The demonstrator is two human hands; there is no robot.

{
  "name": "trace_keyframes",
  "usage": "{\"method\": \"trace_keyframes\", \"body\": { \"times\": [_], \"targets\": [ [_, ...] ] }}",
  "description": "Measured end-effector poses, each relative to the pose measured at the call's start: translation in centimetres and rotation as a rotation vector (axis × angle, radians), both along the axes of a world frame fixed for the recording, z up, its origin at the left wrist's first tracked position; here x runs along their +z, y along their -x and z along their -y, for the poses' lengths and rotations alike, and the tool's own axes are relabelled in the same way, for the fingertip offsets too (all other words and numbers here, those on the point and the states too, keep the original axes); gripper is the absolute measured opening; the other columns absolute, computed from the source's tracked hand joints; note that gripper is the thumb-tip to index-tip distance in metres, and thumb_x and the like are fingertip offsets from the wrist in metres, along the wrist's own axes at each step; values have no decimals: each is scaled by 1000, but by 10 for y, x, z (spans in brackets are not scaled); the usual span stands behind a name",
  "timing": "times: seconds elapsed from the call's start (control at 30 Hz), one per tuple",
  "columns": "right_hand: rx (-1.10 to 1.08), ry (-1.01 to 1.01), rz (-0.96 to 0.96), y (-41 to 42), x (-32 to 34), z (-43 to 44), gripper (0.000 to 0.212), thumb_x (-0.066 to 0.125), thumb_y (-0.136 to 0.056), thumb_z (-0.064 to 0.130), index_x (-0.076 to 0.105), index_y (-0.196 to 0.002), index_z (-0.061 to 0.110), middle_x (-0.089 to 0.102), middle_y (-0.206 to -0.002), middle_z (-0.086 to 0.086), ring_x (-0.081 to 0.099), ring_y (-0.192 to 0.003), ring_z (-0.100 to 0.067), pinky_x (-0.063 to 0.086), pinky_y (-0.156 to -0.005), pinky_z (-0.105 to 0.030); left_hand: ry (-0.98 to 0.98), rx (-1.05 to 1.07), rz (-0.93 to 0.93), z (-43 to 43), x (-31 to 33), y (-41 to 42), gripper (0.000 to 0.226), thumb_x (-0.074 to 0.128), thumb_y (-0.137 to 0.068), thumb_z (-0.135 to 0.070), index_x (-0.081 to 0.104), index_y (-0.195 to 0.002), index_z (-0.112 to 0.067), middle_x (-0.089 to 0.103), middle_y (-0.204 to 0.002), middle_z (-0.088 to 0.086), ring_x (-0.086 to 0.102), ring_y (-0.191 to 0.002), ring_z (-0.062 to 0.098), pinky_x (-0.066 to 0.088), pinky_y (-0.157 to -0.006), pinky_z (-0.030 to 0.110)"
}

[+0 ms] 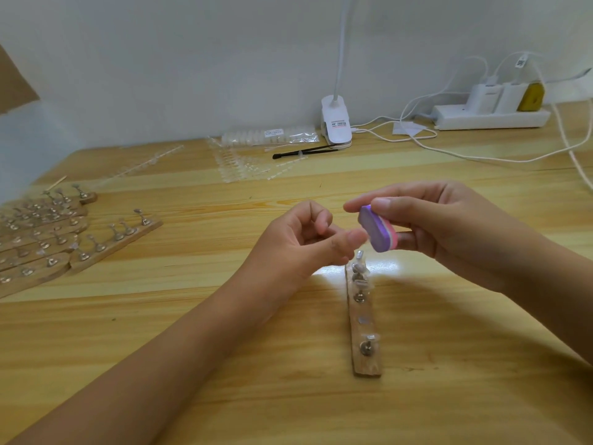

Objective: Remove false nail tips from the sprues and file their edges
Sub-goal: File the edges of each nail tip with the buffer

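My right hand (430,220) grips a small purple and pink buffer block (377,229) between thumb and fingers, above the table's middle. My left hand (308,239) is curled just left of it, thumb and forefinger pinched together beside the block; a nail tip between them is too small to make out. Below both hands lies a wooden strip (364,319) with several metal stands, some carrying clear nail tips. Clear sprues with nail tips (244,165) lie farther back on the table.
Several more wooden strips with stands (64,239) lie at the left. A bag of nail tips (272,136), a black brush (305,150) and a white clip lamp (335,123) stand at the back. A power strip (491,117) with cables sits at back right.
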State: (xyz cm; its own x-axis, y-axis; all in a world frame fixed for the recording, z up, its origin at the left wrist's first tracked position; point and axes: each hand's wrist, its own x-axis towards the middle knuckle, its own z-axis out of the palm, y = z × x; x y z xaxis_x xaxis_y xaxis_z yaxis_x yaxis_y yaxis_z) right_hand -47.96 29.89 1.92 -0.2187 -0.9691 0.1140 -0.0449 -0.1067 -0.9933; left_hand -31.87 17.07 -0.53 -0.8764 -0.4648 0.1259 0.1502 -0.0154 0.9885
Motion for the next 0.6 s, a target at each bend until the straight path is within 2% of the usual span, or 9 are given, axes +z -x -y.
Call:
{"method": "trace_keyframes", "body": {
  "times": [0.07,0.2,0.3,0.43,0.53,0.6],
  "targets": [
    [8,1,15,-2,-2,1,24,66,-83,29,79,-100,19,76,-89,1,70,-81,-5,53,-70,-14,2,-18,0,-2,0,0,33,76,-76,-19,43,-77,-17,66,-71,-6,63,-67,9,53,-70,19],
    [43,-14,-26,-2,-2,0,23,67,-85,27,78,-103,18,76,-100,-5,71,-90,-10,53,-72,-14,-41,-33,-23,-2,2,-1,37,79,-76,-22,42,-78,-17,64,-73,-4,63,-67,11,54,-72,21],
    [-18,18,-39,-3,-5,1,24,65,-85,27,78,-103,19,76,-95,-7,71,-87,-13,53,-74,-16,9,-46,4,-4,2,-1,33,75,-78,-20,42,-80,-17,67,-73,-6,64,-72,11,55,-73,21],
    [11,39,-66,-4,-3,-1,25,64,-87,28,77,-107,19,76,-95,-6,71,-88,-12,53,-75,-16,-25,-29,-21,-2,3,-1,37,75,-76,-21,39,-79,-17,64,-67,-11,62,-65,9,54,-72,21],
    [-40,60,-118,-4,-3,-1,24,66,-87,29,77,-106,20,73,-99,-15,69,-90,-17,53,-78,-18,45,-51,-11,-4,3,-1,37,74,-72,-22,38,-79,-17,67,-69,-8,63,-66,7,53,-70,19],
    [-61,60,-141,-6,-4,0,26,64,-86,30,77,-106,20,73,-100,-14,69,-94,-22,54,-82,-21,93,-79,-1,-7,2,-2,39,76,-73,-22,38,-80,-16,69,-72,-6,65,-68,6,52,-69,18]
  ]
}}
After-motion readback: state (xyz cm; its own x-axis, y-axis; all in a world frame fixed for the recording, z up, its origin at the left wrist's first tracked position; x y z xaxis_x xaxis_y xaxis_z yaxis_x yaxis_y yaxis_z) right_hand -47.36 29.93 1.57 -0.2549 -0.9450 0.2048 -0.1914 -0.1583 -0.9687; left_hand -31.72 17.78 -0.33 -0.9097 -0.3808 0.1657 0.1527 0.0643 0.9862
